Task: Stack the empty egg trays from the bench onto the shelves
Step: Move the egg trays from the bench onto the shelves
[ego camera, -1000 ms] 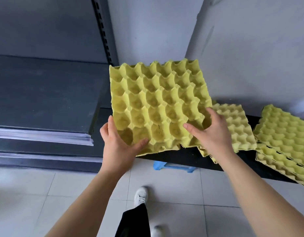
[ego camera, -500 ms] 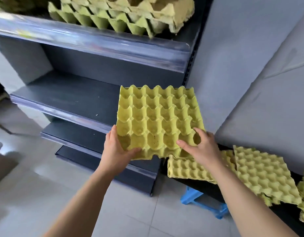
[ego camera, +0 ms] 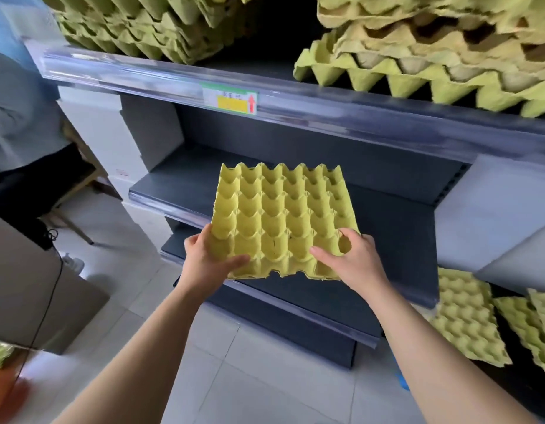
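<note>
A left stack of egg trays [ego camera: 133, 29] sits on the top shelf [ego camera: 357, 108], high and to the left. Below it, the left hand [ego camera: 205, 264] grips the near-left corner of the held egg tray [ego camera: 283, 215], thumb across the cups on top; the other fingers are hidden underneath. The tray lies cups-up, in the air and touching nothing but the hands. It runs straight away from the person, so all of it lies forward of the fingers, with its far edge over the front of the bare middle shelf [ego camera: 396, 191] and well below the top shelf. The right hand [ego camera: 357, 264] pinches the near-right corner, thumb on top and one finger curled into a cup. Both hands sit on the same near edge, so neither is nearer the shelves.

The tray is carried but not yet placed. Since the grip is only at the near edge, the far edge must lead in. It points at the middle shelf; the right stack of egg trays [ego camera: 433, 65] would need a lift over the top shelf's rail.

More loose egg trays [ego camera: 467, 316] wait on the bench [ego camera: 516, 390] at far right.
</note>
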The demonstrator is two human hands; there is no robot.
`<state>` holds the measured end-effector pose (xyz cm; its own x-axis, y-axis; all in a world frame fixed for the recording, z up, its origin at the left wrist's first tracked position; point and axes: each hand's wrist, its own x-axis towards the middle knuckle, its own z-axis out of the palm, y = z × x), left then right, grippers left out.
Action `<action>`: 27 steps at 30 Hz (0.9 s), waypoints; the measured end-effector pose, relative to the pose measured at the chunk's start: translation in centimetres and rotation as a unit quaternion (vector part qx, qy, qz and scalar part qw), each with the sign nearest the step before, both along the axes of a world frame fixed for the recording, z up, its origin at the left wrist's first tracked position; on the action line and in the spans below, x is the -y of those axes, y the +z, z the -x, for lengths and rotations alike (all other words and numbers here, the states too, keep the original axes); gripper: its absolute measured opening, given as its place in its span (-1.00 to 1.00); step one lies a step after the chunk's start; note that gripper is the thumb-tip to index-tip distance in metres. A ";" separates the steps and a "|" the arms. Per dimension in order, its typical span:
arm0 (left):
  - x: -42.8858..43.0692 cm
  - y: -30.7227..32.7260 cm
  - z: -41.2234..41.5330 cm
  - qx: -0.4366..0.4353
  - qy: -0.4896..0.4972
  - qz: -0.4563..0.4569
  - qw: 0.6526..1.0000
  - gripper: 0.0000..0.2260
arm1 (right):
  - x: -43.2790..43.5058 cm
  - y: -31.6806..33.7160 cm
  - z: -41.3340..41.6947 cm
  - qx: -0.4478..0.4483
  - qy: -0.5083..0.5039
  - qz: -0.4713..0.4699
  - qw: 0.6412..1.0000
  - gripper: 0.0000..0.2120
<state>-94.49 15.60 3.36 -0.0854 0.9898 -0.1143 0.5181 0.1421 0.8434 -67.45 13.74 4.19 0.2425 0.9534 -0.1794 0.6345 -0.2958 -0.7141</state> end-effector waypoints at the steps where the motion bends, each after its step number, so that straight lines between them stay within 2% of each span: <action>1: -0.9 -0.2 1.0 -0.002 0.005 0.003 1.000 -0.38 | -0.9 -0.2 1.1 0.002 0.003 0.004 1.000 -0.13; 13: -13.3 -3.6 9.1 -0.010 0.037 0.056 0.998 -0.35 | -13.0 -3.5 8.6 0.006 0.028 0.054 0.998 -0.02; 17: -16.9 -4.1 10.8 -0.007 0.023 0.048 0.999 -0.50 | -15.6 -4.6 10.7 0.003 0.015 0.062 0.998 -0.01; 27: -24.5 -5.2 15.5 -0.033 -0.056 0.035 0.997 -0.68 | -20.5 -6.8 16.9 0.025 -0.048 0.085 0.995 -0.02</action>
<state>-109.98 40.10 -1.82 0.0156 0.9833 -0.1811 0.5877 0.1376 0.7973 -84.39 34.24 -2.64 0.3431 0.8828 -0.3210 0.6316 -0.4697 -0.6168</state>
